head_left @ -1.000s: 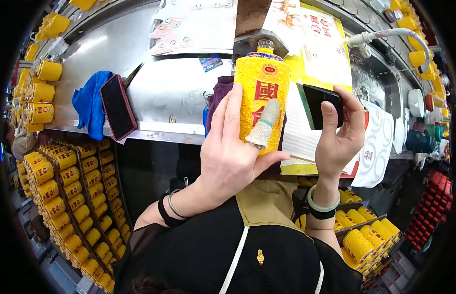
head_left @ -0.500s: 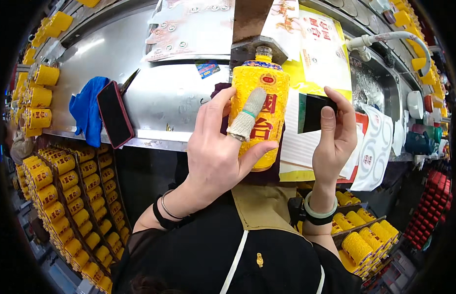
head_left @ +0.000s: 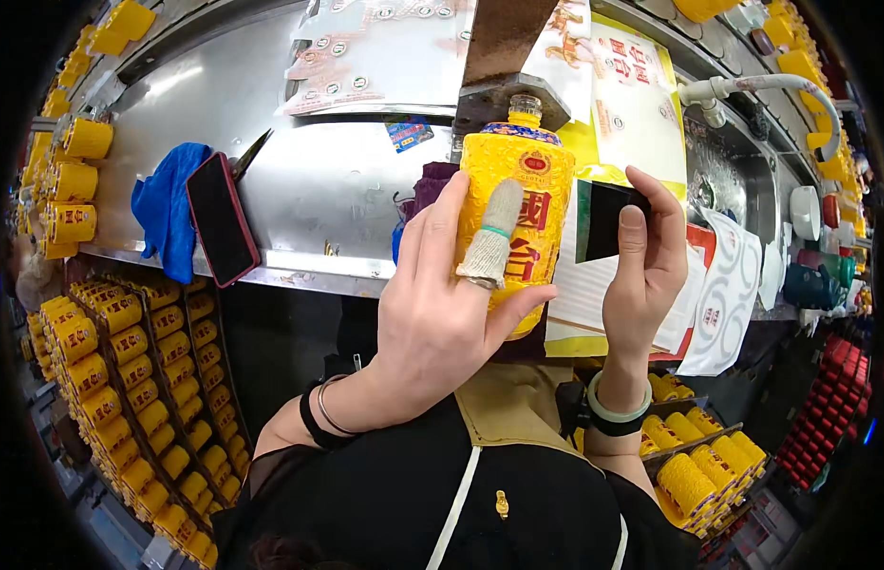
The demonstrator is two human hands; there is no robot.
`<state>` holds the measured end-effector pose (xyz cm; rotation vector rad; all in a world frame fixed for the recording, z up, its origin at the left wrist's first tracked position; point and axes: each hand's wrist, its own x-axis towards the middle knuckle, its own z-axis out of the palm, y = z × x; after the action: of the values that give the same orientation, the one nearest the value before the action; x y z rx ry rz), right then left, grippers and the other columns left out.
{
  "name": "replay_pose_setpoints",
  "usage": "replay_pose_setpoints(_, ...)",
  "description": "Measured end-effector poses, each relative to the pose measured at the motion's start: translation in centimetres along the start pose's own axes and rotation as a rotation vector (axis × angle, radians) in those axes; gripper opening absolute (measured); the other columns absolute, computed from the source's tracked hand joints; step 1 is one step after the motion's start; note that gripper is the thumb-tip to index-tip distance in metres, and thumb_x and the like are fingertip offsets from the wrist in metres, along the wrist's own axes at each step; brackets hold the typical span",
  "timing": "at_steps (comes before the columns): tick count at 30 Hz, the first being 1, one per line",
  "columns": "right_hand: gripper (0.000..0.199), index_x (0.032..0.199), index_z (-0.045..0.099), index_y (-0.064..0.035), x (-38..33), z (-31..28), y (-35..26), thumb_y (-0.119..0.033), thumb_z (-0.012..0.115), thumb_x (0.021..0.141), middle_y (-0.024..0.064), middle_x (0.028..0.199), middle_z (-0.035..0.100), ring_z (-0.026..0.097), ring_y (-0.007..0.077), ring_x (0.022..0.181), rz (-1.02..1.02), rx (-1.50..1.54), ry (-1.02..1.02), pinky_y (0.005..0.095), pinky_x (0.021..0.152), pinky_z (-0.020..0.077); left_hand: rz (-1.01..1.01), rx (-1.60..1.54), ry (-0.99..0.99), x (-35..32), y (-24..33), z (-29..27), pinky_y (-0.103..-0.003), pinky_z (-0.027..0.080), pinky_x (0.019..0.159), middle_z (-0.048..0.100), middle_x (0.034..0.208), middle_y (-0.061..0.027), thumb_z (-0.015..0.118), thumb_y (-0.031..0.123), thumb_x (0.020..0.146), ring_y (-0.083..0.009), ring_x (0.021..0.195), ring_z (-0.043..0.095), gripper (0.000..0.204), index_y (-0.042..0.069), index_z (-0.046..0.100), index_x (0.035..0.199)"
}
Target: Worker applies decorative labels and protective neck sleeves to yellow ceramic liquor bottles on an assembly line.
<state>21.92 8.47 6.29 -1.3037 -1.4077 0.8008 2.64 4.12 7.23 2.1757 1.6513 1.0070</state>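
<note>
A yellow embossed bottle [head_left: 556,180] with red characters and an uncapped glass neck lies against a dark metal support at the bench edge. My left hand [head_left: 437,304] is on it: fingers along its left side, thumb across its lower front. A knitted finger sleeve with a green band covers the index finger, which presses on the bottle's face. Right of the bottle, a dark rectangular piece [head_left: 608,222] with a green edge lies over papers. Beside it my right hand [head_left: 646,261] is open, fingers curved and apart, with nothing visibly held; whether it touches the piece is unclear.
A red-edged phone [head_left: 221,220] and a blue cloth [head_left: 167,214] lie to the left on the metal bench. Printed sheets [head_left: 380,57] are at the back. A sink with a white faucet [head_left: 722,87] stands at right. Racks of yellow bottles [head_left: 129,351] flank me below.
The bottle, its support and my left hand appear slightly farther right and lower, as the view shifts a little. My left index finger stays on the bottle's face; my right hand has hardly moved.
</note>
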Motion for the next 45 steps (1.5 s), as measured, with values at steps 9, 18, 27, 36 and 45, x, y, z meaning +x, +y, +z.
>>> replay_pose_setpoints(9, 0.032, 0.135, 0.059, 0.0027, 2.2, -0.4, -0.5, -0.004, 0.055, 0.105, 0.0114, 0.122, 0.066, 0.062, 0.0169, 0.107, -0.222, -0.183, -0.052, 0.0284, 0.094, 0.0481, 0.035, 0.001, -0.074, -0.5, 0.0, -0.5, -0.051, 0.048, 0.104, 0.042, 0.149, -0.0345, 0.083, 0.043, 0.082, -0.0477, 0.124, 0.054, 0.074, -0.005, 0.063, 0.135)
replay_pose_setpoints(18, 0.032, 0.118, 0.070, -0.0019, 6.3, 1.0, -4.8, 0.004, 0.073, 0.086, 0.0135, 0.101, 0.072, 0.067, 0.0278, 0.089, -0.639, -0.447, -0.465, 0.0339, 0.079, 0.0529, -0.134, -0.534, 0.035, -2.6, -3.6, -0.8, -0.043, 0.050, 0.104, 0.062, 0.133, -0.0322, 0.058, 0.036, 0.104, -0.0406, 0.121, 0.064, 0.058, -0.013, 0.058, 0.136)
replay_pose_setpoints(27, 0.036, 0.112, 0.073, -0.0153, 2.3, 0.3, -5.5, -0.014, 0.072, 0.077, -0.0021, 0.095, 0.069, 0.060, 0.0162, 0.079, -0.988, -0.408, -0.784, 0.0318, 0.074, 0.0482, -0.284, -0.595, 0.058, -2.9, -4.6, -1.4, -0.046, 0.043, 0.113, 0.054, 0.147, -0.0262, 0.027, 0.073, 0.103, -0.0331, 0.134, 0.056, 0.096, -0.009, 0.040, 0.152)
replay_pose_setpoints(36, 0.028, 0.105, 0.074, -0.0155, 5.7, -0.7, -1.3, -0.011, 0.074, 0.077, -0.0031, 0.104, 0.073, 0.058, 0.0193, 0.081, -1.105, -0.567, -0.266, 0.0320, 0.078, 0.0471, -0.240, -0.634, 0.050, -2.6, -3.7, -1.4, -0.045, 0.043, 0.112, 0.057, 0.144, -0.0255, 0.027, 0.072, 0.104, -0.0321, 0.134, 0.056, 0.094, -0.009, 0.043, 0.150)
replay_pose_setpoints(45, 0.038, 0.130, 0.057, -0.0012, -2.6, 0.5, -0.9, -0.004, 0.071, 0.095, 0.0125, 0.100, 0.065, 0.063, 0.0243, 0.083, -0.332, -0.041, -0.157, 0.0325, 0.076, 0.0528, -0.103, -0.576, 0.052, -3.1, -2.8, 0.1, -0.046, 0.046, 0.109, 0.054, 0.144, -0.0285, 0.030, 0.069, 0.104, -0.0374, 0.132, 0.056, 0.094, -0.013, 0.042, 0.148)
